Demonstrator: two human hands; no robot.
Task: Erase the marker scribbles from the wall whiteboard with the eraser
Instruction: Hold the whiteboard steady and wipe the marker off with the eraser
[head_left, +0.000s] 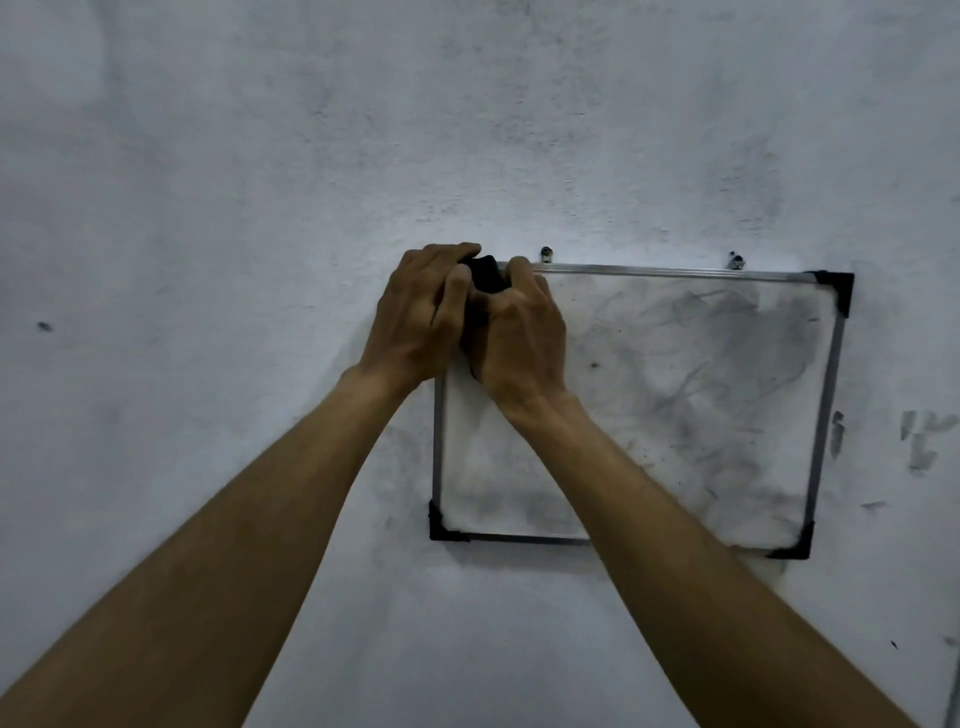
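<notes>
Hands (421, 317) (519, 338) grip eraser (485, 278) at whiteboard (675, 389) corner.

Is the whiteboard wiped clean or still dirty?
Still dirty: the whiteboard carries grey marker smears, heaviest on its right half.

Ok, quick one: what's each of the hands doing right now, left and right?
Left hand: closed on the black eraser at the whiteboard top-left corner.
Right hand: closed on the same eraser.

A rough whitewashed wall (260, 156) carries grey smudges (922, 441) under dim light.
</notes>
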